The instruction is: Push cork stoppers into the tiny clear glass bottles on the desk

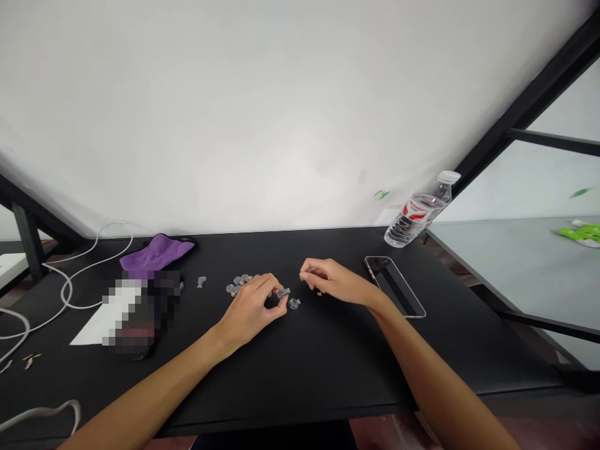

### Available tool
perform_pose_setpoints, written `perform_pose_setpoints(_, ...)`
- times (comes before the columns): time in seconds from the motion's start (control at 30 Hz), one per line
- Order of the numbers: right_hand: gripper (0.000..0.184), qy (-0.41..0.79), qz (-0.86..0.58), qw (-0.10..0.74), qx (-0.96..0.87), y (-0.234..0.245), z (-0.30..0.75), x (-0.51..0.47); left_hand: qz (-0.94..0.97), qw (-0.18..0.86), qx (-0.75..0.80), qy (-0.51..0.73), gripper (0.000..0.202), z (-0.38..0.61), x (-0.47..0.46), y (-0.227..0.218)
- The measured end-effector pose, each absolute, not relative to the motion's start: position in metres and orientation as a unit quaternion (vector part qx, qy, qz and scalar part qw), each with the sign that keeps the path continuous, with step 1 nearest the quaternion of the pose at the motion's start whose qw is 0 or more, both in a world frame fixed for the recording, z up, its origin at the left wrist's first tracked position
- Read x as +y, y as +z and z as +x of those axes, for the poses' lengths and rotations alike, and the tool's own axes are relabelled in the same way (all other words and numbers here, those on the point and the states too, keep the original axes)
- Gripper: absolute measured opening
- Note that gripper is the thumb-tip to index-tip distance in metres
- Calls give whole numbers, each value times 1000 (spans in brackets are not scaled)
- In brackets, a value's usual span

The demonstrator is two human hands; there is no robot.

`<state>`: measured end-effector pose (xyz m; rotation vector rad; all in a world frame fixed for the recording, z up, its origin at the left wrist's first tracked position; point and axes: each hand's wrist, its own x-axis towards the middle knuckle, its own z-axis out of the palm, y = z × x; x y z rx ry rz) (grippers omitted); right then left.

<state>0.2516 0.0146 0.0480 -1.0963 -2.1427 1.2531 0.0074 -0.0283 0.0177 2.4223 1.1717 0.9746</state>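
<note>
My left hand [255,306] rests on the black table [328,362] with thumb and fingers pinched on a tiny clear glass vial [282,292]. A second small clear vial [294,304] lies on the table just right of it. My right hand [330,281] lies close by with its fingers curled and pinched together; what they hold is too small to make out. A tiny brown piece [319,293] lies under that hand. Several more small clear vials [239,282] are heaped behind my left hand, and a single one [201,281] lies further left.
A smartphone [394,285] lies face up to the right of my hands. A plastic water bottle [417,212] lies tilted at the table's back right corner. A purple cloth [157,251], a blurred-out object, white paper [94,328] and white cables [65,281] sit on the left.
</note>
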Motion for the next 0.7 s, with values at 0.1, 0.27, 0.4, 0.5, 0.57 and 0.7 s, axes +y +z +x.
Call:
perform_pose_setpoints(0.1,34,438,-411,204,-773,47,267,22,865,144,362,316,2,9,-30,17)
perform_pose_setpoints(0.27,37,424,-420,122,-793,47,286,30,907,129,306,258,16,13,-32,11)
perform_pose_setpoints(0.4,36,437,-416,99,-791,44,290,32,924,105,296,220,18,14,-32,10)
perform_pose_setpoints(0.5,34,444,-415,100,-788,41,290,34,929,95,292,206,20,14,-31,11)
perform_pose_setpoints(0.57,33,446,-416,97,-786,39,290,34,931,93,289,200,20,14,-31,11)
perform_pose_setpoints(0.7,34,454,-419,79,-782,40,290,34,934,92,284,196,21,12,-32,10)
